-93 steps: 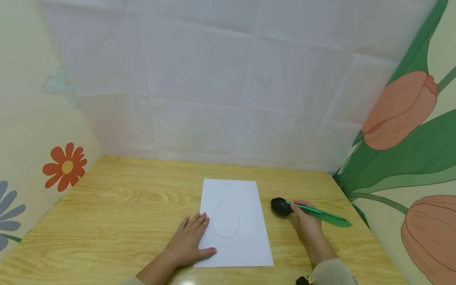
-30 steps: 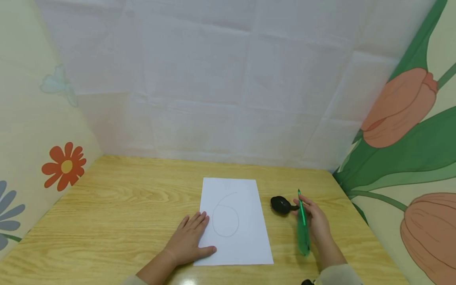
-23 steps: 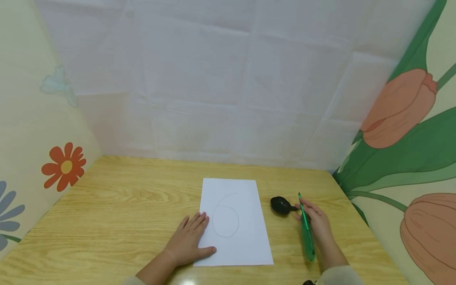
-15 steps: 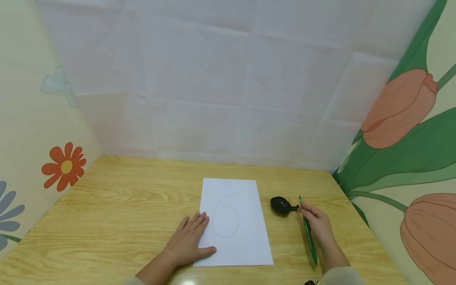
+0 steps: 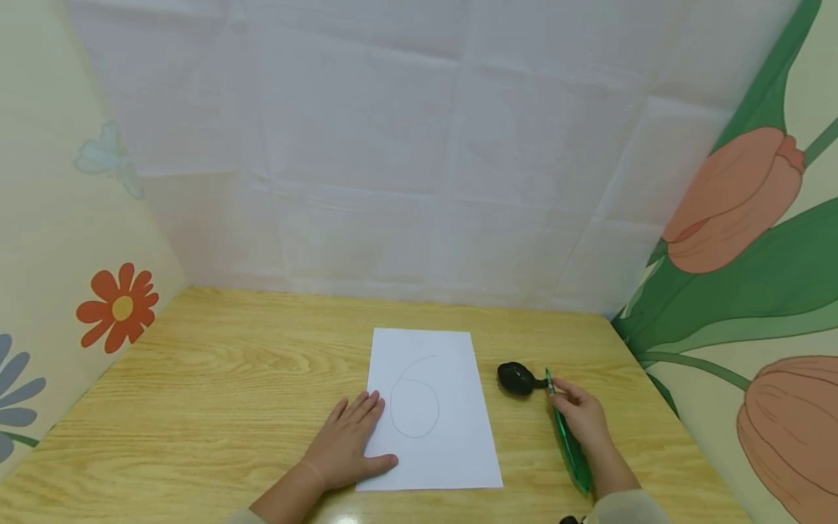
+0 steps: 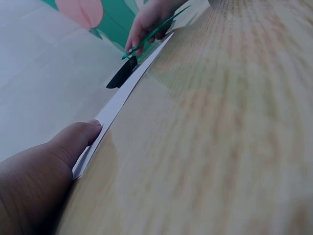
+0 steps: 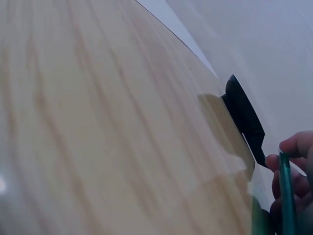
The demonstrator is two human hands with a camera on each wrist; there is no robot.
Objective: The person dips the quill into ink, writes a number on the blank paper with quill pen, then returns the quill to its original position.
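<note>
My left hand (image 5: 347,444) lies flat with straight fingers on the left edge of a white sheet of paper (image 5: 458,437). A thin line on the sheet forms a figure like a 6. To the right, my right hand (image 5: 583,415) pinches a slim green pen (image 5: 568,440) with a broad, leaf-like body; its pointed end is up by the fingertips. Close to those fingertips lies a black spoon (image 5: 516,379), its bowl toward the paper. The right wrist view shows the spoon's handle (image 7: 257,149) running to the fingers; whether they touch it, I cannot tell.
The wooden table (image 5: 249,364) ends at a white sheet-like backdrop (image 5: 393,182). Flower-patterned walls stand left and right, with a large tulip print (image 5: 733,204) on the right. A small black object (image 5: 568,519) shows beside the right sleeve.
The green pen has swung from lying across to the right until its broad end faces the near edge. My right hand has drawn slightly nearer. The left hand, paper and spoon look unchanged.
</note>
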